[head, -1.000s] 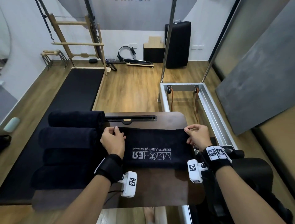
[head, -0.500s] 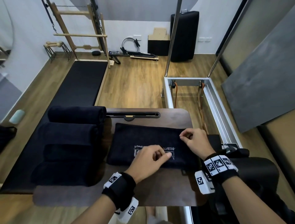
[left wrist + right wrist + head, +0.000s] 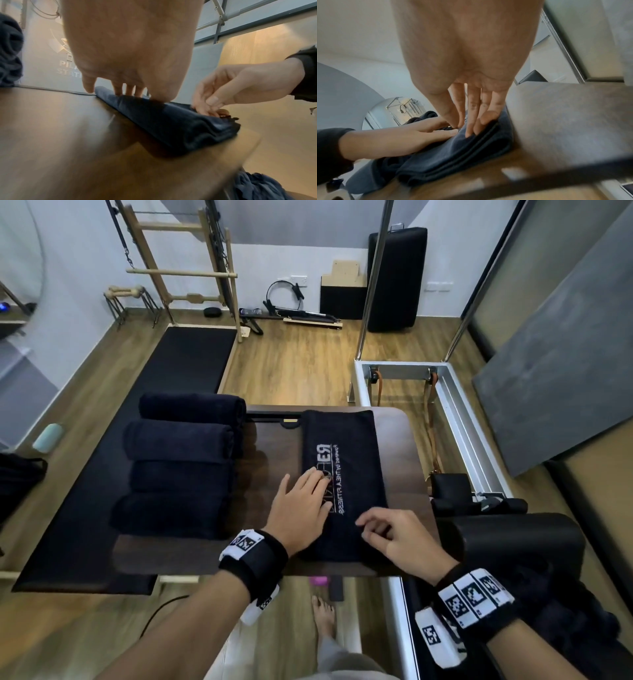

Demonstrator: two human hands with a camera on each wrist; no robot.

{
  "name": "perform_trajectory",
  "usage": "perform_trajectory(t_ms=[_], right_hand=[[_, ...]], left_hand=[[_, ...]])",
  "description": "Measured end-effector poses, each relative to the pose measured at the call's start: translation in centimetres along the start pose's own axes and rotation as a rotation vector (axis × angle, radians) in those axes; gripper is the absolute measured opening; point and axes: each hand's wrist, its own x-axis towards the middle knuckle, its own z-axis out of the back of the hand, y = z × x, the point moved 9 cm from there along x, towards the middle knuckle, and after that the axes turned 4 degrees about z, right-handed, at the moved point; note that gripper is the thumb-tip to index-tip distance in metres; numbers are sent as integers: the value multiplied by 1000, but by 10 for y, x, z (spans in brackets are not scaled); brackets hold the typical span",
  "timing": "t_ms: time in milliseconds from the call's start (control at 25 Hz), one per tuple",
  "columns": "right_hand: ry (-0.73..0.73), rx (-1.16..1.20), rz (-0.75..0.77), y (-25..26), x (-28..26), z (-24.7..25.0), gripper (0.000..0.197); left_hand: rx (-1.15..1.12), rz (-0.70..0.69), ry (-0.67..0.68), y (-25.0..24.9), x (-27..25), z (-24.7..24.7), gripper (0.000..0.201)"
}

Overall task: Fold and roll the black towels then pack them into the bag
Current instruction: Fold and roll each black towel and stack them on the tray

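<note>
A folded black towel (image 3: pixel 342 474) with a white logo lies lengthwise on the dark wooden table (image 3: pixel 404 446), its short end toward me. My left hand (image 3: pixel 305 494) lies flat on the towel's near left part, fingers spread and straight. My right hand (image 3: pixel 376 529) rests its fingertips on the near right corner of the towel (image 3: pixel 453 152), with no fabric seen between thumb and fingers. Several rolled black towels (image 3: pixel 185 460) sit side by side on the table's left part. In the left wrist view the towel (image 3: pixel 171 125) shows stacked layers at its edge.
A black padded bolster (image 3: pixel 513 539) and a heap of loose dark towels (image 3: pixel 565 611) lie to my right. A metal reformer frame (image 3: pixel 459 419) stands beyond the table. A black mat (image 3: pixel 191 361) covers the floor on the left, with a dark bag-like thing (image 3: pixel 17 477) at the left edge.
The towel has turned a quarter turn and now lies lengthwise. My left hand went from the towel's left corner to lying flat on it. My right hand moved to the near right corner.
</note>
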Motion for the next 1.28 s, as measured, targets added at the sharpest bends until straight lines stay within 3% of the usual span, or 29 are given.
perform_trajectory(t_ms=[80, 200, 480, 600, 720, 840, 1080, 1280], right_hand=[[-193, 39, -3, -4, -14, 2, 24], [-399, -131, -54, -16, -36, 7, 16], [-361, -369, -136, -17, -57, -15, 20], [-305, -356, -148, -17, -57, -17, 26], [-266, -308, -144, -18, -60, -17, 32], [-261, -244, -136, -19, -63, -15, 31], [-222, -190, -48, -14, -68, -17, 20], [-186, -471, 111, 4, -72, -28, 34]], left_hand=[[-26, 6, 40, -5, -25, -12, 65], [3, -42, 17, -20, -66, -26, 74], [-10, -35, -1, -21, -94, -39, 109], [28, -45, 66, -21, -92, -44, 110], [21, -111, 48, -33, -95, -36, 96], [-163, -206, -111, -42, -106, -11, 50], [-159, -138, -146, -29, -109, 7, 10], [-288, 0, -108, -10, -98, 12, 15]])
